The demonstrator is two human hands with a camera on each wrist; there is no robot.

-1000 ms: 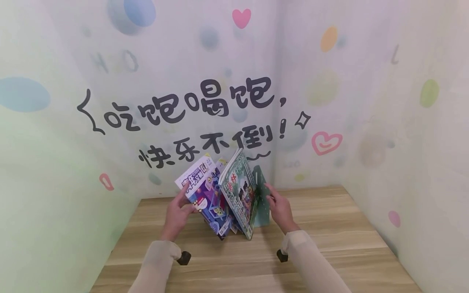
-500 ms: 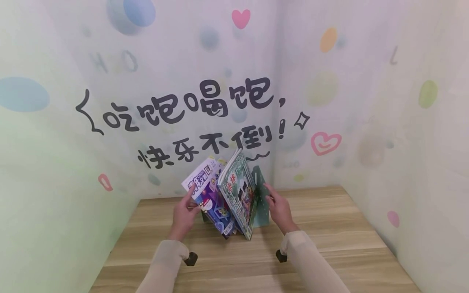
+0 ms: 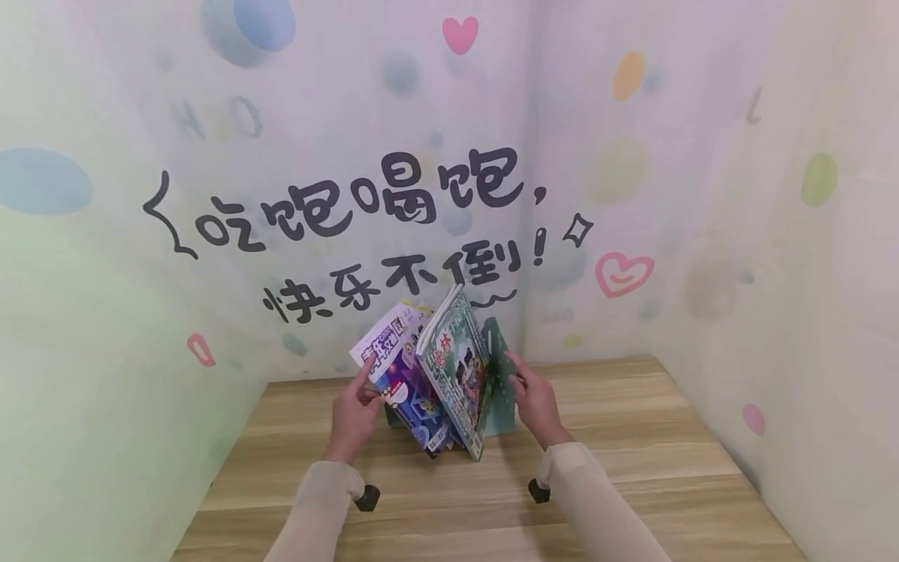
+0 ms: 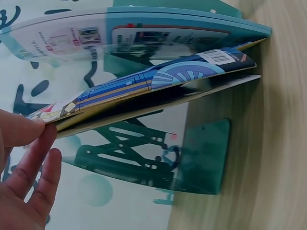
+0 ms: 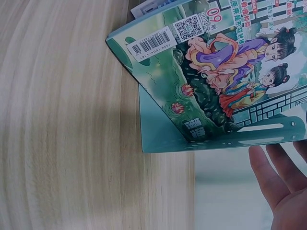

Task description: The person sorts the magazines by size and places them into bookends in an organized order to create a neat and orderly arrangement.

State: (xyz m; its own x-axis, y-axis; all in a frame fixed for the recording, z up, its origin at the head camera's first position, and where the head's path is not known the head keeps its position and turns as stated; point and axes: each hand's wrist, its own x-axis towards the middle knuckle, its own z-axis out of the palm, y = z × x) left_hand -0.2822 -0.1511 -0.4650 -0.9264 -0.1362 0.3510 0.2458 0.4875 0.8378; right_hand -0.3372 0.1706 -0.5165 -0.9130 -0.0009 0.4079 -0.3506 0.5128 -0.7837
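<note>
In the head view, my left hand (image 3: pixel 354 414) pinches the left edge of a purple-blue magazine (image 3: pixel 407 398), thumb on the cover and fingers behind. The magazine is tilted, its pages spread apart in the left wrist view. A green illustrated magazine (image 3: pixel 463 375) leans to its right, with other magazines partly hidden between them. They stand in a green expandable bookend (image 3: pixel 504 414), whose scissor lattice (image 4: pixel 127 149) and left end plate (image 4: pixel 206 160) show in the left wrist view. My right hand (image 3: pixel 539 406) touches the outside of the right end plate with extended fingertips (image 5: pixel 256 154).
A wood-grain table (image 3: pixel 618 468) carries the bookend near its back edge. Behind rises a white wall (image 3: pixel 393 94) with printed dots, hearts and black lettering. Side walls (image 3: pixel 808 328) close in at left and right. A small black piece (image 3: pixel 368 498) sits at each wrist.
My left hand has moved a little right with the purple-blue magazine, bringing it closer to the green one, and then nearly stopped. My right hand has stayed on the end plate.
</note>
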